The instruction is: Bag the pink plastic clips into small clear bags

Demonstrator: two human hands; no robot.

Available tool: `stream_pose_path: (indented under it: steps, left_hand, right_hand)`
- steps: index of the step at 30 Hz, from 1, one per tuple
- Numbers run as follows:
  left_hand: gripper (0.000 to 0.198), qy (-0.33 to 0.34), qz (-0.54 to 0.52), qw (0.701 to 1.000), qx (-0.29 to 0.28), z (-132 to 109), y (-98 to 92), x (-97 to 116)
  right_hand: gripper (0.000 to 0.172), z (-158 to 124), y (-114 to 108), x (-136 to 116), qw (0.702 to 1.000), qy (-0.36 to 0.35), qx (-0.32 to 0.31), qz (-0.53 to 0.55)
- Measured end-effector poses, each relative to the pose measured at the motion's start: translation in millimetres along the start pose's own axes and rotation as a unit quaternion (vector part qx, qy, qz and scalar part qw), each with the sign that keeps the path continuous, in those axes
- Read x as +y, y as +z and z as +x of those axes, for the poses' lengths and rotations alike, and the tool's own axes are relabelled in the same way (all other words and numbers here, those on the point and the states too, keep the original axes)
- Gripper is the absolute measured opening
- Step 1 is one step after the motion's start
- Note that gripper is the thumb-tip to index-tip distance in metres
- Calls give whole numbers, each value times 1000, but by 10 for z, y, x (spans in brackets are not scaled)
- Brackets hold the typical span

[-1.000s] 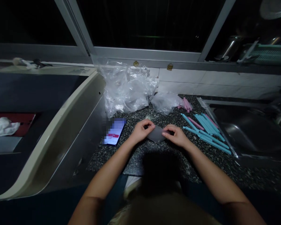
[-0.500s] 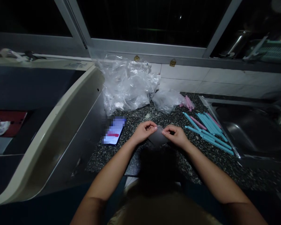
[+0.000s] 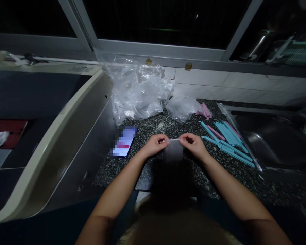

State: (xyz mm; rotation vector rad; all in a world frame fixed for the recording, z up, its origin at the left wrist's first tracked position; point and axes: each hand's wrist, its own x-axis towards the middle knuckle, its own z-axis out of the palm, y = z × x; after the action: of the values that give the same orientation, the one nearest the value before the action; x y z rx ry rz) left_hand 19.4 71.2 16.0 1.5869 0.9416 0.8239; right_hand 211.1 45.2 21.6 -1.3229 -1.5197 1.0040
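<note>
A small clear plastic bag (image 3: pixel 174 151) hangs between my two hands over the dark speckled counter, its top edge stretched straight. My left hand (image 3: pixel 156 144) pinches the left end of that edge. At the right end, the fingers of my right hand (image 3: pixel 194 144) are closed on it. Several light-blue strips (image 3: pixel 228 134) and a few pink ones (image 3: pixel 215 132) lie loose to the right of my right hand. A lit phone (image 3: pixel 124 142) rests on the counter, left of my left hand.
Crumpled clear plastic bags (image 3: pixel 142 90) are heaped against the tiled wall. A smaller bag (image 3: pixel 183 108) with pink strips (image 3: pixel 206 111) lies beside them. A metal sink (image 3: pixel 270 136) is at the right, and a large beige-edged appliance (image 3: pixel 66 112) at the left.
My hands have moved slightly apart. The small bag's top edge has become straight and level, and its body now hangs squarely below rather than tilted.
</note>
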Motion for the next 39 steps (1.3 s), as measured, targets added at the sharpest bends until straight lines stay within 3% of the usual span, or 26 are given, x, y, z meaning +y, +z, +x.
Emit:
stream_pose_path:
  steps: [10, 19, 23, 26, 29, 31, 35, 37, 39]
  left_hand:
    - [31, -32, -94, 994, 41, 19, 36, -27]
    - [35, -61, -111, 991, 39, 37, 131, -113]
    - [36, -73, -123, 988, 53, 39, 142, -156]
    - [38, -81, -154, 983, 65, 36, 136, -167]
    - [41, -89, -185, 976, 75, 33, 134, -159]
    - [42, -93, -199, 973, 77, 32, 135, -147]
    - [44, -96, -217, 968, 86, 34, 132, -132]
    - [45, -96, -218, 967, 87, 38, 125, -141]
    - [45, -96, -213, 969, 84, 42, 116, -159]
  right_hand:
    - [22, 1, 53, 70, 996, -12, 89, 14]
    - [25, 19, 66, 153, 995, -10, 100, 14]
    - [27, 56, 43, 173, 998, 4, 64, 2]
    - [32, 132, -166, 186, 996, -3, 72, -53]
    - [31, 214, -544, 244, 973, -21, 151, -171]
    - [30, 251, -820, 305, 946, -1, 171, -276]
    - [27, 279, -1267, 427, 856, 97, 205, -464]
    - [26, 281, -1416, 471, 823, 134, 213, -510]
    - [27, 280, -1515, 509, 808, 161, 208, -528]
